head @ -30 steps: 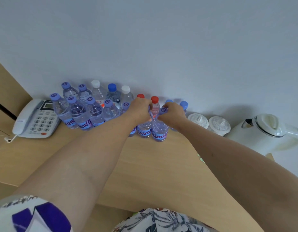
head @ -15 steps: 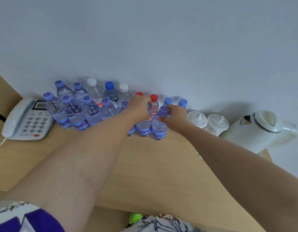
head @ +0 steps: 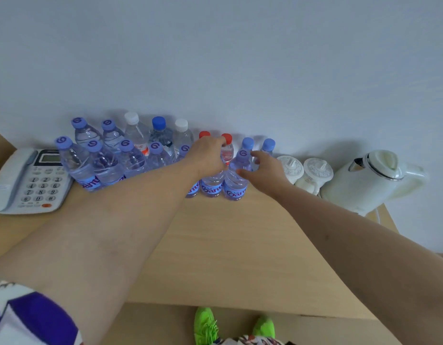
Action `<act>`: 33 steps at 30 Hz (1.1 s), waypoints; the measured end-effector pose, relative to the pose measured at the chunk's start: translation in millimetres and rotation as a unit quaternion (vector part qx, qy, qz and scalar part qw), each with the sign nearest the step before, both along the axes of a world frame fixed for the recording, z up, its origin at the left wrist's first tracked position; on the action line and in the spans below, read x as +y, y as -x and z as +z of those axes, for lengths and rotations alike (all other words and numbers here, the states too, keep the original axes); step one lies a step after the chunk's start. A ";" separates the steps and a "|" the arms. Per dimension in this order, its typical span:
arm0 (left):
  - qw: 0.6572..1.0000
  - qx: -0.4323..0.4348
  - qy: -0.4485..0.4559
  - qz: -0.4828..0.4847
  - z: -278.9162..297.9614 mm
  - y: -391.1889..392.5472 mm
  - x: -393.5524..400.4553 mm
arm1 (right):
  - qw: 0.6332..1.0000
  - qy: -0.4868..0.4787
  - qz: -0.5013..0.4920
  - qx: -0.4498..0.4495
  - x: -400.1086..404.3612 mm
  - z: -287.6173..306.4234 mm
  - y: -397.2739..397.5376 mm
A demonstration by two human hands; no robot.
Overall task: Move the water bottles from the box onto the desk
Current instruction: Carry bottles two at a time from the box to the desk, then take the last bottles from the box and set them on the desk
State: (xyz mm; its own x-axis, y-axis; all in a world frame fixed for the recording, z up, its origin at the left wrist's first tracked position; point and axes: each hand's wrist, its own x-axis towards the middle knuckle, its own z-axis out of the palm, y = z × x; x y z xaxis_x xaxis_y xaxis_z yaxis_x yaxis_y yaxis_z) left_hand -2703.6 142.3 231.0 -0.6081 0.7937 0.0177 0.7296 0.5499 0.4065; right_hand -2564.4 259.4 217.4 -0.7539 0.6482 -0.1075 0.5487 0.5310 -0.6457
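Observation:
Several clear water bottles with purple, blue, white and red caps stand in rows along the back of the wooden desk (head: 227,245). My left hand (head: 207,156) curls over the top of a purple-labelled bottle (head: 211,186) that stands in the front row; its cap is hidden under my fingers. Right beside it stands another purple-cap bottle (head: 236,181). My right hand (head: 265,171) hovers just right of that bottle with fingers spread, the thumb close to its shoulder and nothing held. The box is not in view.
A grey desk phone (head: 26,181) lies at the left. Two white lidded cups (head: 291,168) and a white electric kettle (head: 372,180) stand at the right. The wall rises right behind the bottles. Green shoes (head: 206,324) show below the desk's front edge.
My right hand has let go of the purple-cap bottle and opened, drawing slightly right. My left hand stays on its bottle's top.

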 end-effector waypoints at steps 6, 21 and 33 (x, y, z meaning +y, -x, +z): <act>0.999 0.050 0.000 -0.001 38.8 -20.1 17.0 | 0.999 -0.034 -0.039 -0.018 14.3 24.0 -38.1; 0.967 0.066 0.027 -0.246 46.1 -329.9 164.6 | 0.962 -0.090 -0.239 -0.101 83.8 37.0 -364.5; 0.835 0.067 0.042 -0.545 32.3 -711.2 219.7 | 0.838 -0.054 -0.516 -0.170 34.8 21.7 -737.5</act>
State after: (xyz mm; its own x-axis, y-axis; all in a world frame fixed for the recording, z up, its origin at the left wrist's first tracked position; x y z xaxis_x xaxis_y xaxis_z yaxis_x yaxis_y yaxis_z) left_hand -1992.4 361.9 263.3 0.4797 0.8757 -0.0553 0.8503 -0.4484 0.2755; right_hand -1826.9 294.2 239.0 0.2751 0.9560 -0.1016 0.8942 -0.2932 -0.3384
